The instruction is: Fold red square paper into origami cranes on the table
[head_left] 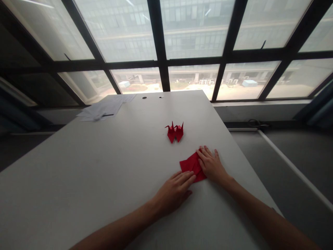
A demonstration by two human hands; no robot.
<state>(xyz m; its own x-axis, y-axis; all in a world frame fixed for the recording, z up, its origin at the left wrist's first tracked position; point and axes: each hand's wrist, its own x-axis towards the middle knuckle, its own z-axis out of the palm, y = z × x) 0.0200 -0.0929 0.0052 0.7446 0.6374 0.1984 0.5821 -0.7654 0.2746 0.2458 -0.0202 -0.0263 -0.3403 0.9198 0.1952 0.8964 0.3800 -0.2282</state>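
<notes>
A sheet of red origami paper (pixel 191 164), partly folded and showing creases, lies on the white table. My left hand (pixel 177 189) rests over its near left edge, fingers stretched out and pointing right. On the paper's right side, my right hand (pixel 211 166) lies flat with its fingers spread. Part of the paper is hidden beneath both hands. Just beyond the paper, two folded red paper cranes (pixel 175 134) stand side by side, close together.
The white table (pixel 104 166) narrows toward large dark-framed windows (pixel 161 62). Loose white papers (pixel 104 108) with a dark pen (pixel 108 115) lie at the far left. Two round holes pierce the tabletop's far end. The table's right edge runs close beside my right arm.
</notes>
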